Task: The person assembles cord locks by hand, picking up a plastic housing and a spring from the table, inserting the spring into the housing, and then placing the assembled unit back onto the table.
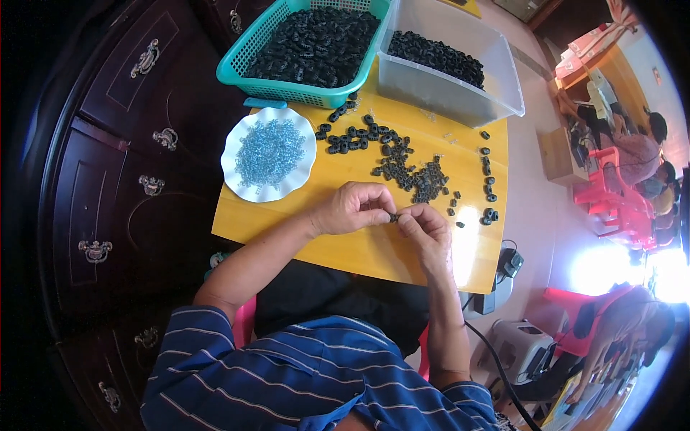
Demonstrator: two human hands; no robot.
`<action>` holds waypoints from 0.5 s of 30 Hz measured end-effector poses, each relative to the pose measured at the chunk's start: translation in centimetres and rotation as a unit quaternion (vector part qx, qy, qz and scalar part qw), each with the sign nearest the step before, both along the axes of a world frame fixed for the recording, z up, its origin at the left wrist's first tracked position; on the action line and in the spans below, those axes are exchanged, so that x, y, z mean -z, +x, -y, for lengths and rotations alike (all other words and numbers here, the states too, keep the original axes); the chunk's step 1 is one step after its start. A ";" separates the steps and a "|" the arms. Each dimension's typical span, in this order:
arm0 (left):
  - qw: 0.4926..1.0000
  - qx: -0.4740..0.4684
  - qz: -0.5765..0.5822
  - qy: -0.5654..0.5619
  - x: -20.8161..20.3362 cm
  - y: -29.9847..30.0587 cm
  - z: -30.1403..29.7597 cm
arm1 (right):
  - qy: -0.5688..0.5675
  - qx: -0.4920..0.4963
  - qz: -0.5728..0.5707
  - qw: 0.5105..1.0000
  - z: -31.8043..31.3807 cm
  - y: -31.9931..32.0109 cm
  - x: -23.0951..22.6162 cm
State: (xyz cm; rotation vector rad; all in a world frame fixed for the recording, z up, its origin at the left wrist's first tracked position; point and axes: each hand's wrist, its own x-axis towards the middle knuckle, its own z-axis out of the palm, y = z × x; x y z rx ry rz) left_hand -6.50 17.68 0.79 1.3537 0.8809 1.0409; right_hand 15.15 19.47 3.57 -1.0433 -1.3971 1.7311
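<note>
My left hand (353, 208) and my right hand (429, 231) meet above the near part of the yellow table. Both are closed in a pinch, fingertips together on a small black plastic cord lock (393, 218). The fingers cover most of it. Just beyond lies a loose pile of small black plastic parts (430, 181), with larger two-holed black cord lock bodies (350, 140) farther left. A white scalloped plate (231, 171) left of my hands holds a heap of small bluish metal springs (269, 152).
At the back stand a green basket (302, 93) and a clear plastic bin (460, 104), both with black parts. Several black pieces (488, 171) line the table's right side. Dark drawers (108, 179) flank the left. Other people sit to the right by red chairs (611, 190).
</note>
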 end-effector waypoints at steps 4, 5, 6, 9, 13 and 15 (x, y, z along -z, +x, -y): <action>1.000 -0.006 -0.017 0.008 0.0 0.1 0.0 | 0.010 0.003 -0.007 1.000 -0.1 0.0 0.3; 1.000 -0.011 -0.026 0.014 -0.1 0.2 0.0 | 0.019 0.006 -0.004 1.000 -0.1 -0.1 0.4; 1.000 -0.011 -0.026 0.014 -0.2 0.2 0.0 | 0.019 0.005 -0.004 1.000 0.0 -0.1 0.5; 0.996 -0.028 -0.080 0.040 -0.3 0.2 0.0 | 0.051 0.020 0.059 0.997 0.2 -0.3 0.7; 0.992 -0.041 -0.104 0.064 -0.6 0.2 0.0 | 0.106 0.031 0.124 0.986 0.5 -0.7 0.3; 0.992 -0.038 -0.105 0.058 -0.3 0.2 0.0 | 0.109 0.030 0.133 0.985 0.5 -0.7 0.3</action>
